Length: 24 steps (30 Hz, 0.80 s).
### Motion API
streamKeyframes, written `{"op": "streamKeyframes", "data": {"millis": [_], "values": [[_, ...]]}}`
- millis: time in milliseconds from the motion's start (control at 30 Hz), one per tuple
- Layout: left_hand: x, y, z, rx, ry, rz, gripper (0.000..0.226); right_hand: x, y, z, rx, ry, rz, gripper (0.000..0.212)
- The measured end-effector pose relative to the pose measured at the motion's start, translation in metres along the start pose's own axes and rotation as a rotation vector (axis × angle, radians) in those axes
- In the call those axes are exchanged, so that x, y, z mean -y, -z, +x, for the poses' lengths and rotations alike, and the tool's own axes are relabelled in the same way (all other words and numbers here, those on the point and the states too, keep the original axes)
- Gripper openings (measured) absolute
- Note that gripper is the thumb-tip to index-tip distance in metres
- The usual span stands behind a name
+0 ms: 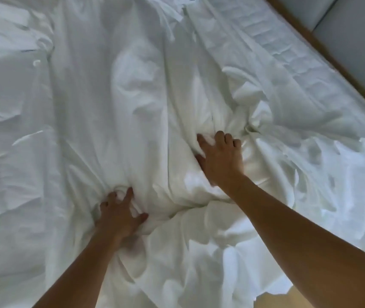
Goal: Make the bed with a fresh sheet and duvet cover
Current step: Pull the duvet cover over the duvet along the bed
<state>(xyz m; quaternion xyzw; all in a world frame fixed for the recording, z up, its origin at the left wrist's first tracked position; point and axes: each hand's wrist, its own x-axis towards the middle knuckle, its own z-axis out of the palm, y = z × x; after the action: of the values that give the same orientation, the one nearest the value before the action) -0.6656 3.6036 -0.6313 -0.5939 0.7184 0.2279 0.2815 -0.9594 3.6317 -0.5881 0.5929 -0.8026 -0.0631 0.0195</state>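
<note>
head view. duvet [132, 103] crumpled over mattress [288, 70], quilted strip bare at far edge. left hand [119, 215] clenched on a bunch of duvet near the mattress's near edge; right hand [220, 156] clawed into a fold further in, toward mid-mattress. gripped thus, probably, to drag and spread the bulk evenly.

You can see two arms and two hands, all from one person. The left arm [77, 270] and the right arm [299, 230] are bare all the way from the edge of the picture to the wrist, and they look slim and smooth. The left hand [119, 215] and the right hand [220, 161] are bare too, and their fingers look a little blurry.
</note>
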Motion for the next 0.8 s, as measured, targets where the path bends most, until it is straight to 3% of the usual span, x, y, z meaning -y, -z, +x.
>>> {"op": "streamKeyframes", "data": {"millis": [67, 133, 200, 233, 300, 367, 400, 433, 500, 533, 633, 700, 800], "values": [[-0.011, 0.016, -0.006, 0.035, -0.010, -0.046, 0.071, 0.016, -0.008, -0.014, 0.230, 0.010, -0.057, 0.066], [-0.032, 0.045, -0.011, -0.200, -0.115, -0.159, 0.032, 0.031, -0.011, -0.009, 0.322, 0.025, -0.102, 0.064], [-0.067, 0.079, -0.012, -0.488, -0.268, -0.353, 0.013, 0.033, -0.004, 0.007, 0.380, 0.065, -0.036, 0.049], [-0.089, 0.098, -0.010, -0.563, -0.340, -0.462, 0.011, 0.024, 0.001, 0.018, 0.453, 0.063, 0.105, 0.042], [-0.137, 0.131, 0.004, -0.537, -0.396, -0.602, 0.016, -0.011, 0.015, 0.049, 0.576, -0.079, 0.555, 0.031], [-0.183, 0.153, 0.033, -0.374, -0.309, -0.617, 0.041, -0.060, 0.022, 0.090, 0.308, -0.344, 0.777, 0.024], [-0.202, 0.159, 0.050, -0.284, -0.228, -0.596, 0.060, -0.084, 0.020, 0.108, 0.198, -0.438, 0.776, 0.028], [-0.217, 0.161, 0.065, -0.220, -0.151, -0.587, 0.077, -0.102, 0.014, 0.123, 0.208, -0.487, 0.765, 0.045], [-0.235, 0.161, 0.091, -0.164, -0.031, -0.622, 0.092, -0.115, -0.009, 0.143, 0.407, -0.454, 0.717, 0.083], [-0.240, 0.157, 0.101, -0.169, -0.001, -0.649, 0.088, -0.114, -0.025, 0.150, 0.484, -0.415, 0.663, 0.087], [-0.249, 0.145, 0.117, -0.207, -0.032, -0.686, 0.053, -0.103, -0.062, 0.151, 0.588, -0.308, 0.725, 0.068], [-0.249, 0.150, 0.120, -0.239, -0.134, -0.895, 0.041, -0.115, -0.062, 0.157, 0.453, -0.308, 0.810, 0.053], [-0.255, 0.172, 0.119, -0.111, -0.312, -1.520, 0.030, -0.153, -0.054, 0.171, 0.003, -0.430, 0.766, 0.045]]}}
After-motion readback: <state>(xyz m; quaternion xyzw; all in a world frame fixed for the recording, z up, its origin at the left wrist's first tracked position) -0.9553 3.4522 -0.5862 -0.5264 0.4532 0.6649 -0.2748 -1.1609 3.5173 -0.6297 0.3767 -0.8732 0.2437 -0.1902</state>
